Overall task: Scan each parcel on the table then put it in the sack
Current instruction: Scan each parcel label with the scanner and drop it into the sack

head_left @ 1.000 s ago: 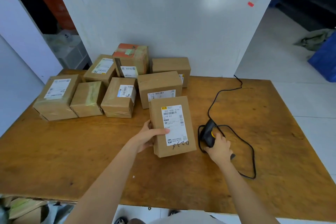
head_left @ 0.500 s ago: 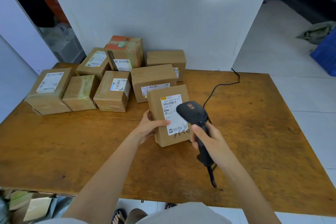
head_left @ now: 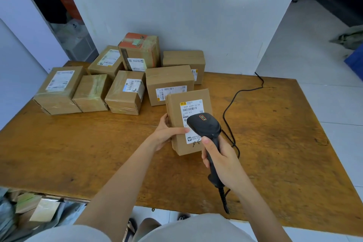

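Brown cardboard parcel [head_left: 174, 108], flat and rectangular, lay on the worn orange-brown wooden table [head_left: 78, 153] with its white shipping label [head_left: 191, 106] facing up. The left hand [head_left: 166, 133] gripped the parcel's left edge, the thumb laid across the top face at the label's margin and the fingers curled round the side. The right hand [head_left: 222, 157] was clamped round the handle of a black handheld barcode scanner [head_left: 204, 125]. The scanner's head hung over the lower half of the label; whether it touched the parcel could not be told. A thin black cable [head_left: 229, 104] lay looped on the table just right of the parcel and trailed to the far edge by the pale grey wall panel [head_left: 196, 15]. Behind and left of the parcel stood a cluster of seven further cardboard boxes [head_left: 125, 92], most bearing white labels. The nearest box [head_left: 169, 78] sat just beyond the parcel's far edge. The tallest box [head_left: 139, 51], orange-red on top under clear tape, stood at the back against the wall panel.
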Demonstrator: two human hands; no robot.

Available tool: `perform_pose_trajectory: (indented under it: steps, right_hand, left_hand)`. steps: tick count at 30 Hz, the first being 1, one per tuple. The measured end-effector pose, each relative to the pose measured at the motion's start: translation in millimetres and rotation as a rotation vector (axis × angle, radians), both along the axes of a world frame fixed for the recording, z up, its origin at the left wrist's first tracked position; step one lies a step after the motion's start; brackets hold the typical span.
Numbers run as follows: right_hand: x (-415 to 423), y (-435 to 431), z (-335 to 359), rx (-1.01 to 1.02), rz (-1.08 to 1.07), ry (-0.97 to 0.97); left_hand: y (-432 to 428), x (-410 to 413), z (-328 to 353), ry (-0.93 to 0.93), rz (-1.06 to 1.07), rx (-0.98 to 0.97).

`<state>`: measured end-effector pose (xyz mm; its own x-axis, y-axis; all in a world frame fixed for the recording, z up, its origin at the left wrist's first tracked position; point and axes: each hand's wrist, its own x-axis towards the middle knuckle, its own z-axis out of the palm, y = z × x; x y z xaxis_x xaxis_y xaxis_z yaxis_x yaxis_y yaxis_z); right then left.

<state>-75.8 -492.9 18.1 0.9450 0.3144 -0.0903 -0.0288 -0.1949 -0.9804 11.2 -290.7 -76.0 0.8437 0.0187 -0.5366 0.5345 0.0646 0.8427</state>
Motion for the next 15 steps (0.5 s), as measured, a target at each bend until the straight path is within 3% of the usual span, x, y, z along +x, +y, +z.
perform_pose_trajectory:
  steps: [5,9,15]
  right_hand:
    - [13,-7,-25,-0.034,-0.155,-0.01]
    - [44,-23,-72,-0.337,-0.335,-0.028]
    - [60,-16,-122,-0.897,-0.322,0.018]
  left_hand:
    - [2,-3,-1,0.008,0.032,-0.006]
    - [12,-12,-2,0.019,0.095,-0.034]
    - [28,-26,-2,0.054,0.146,-0.047]
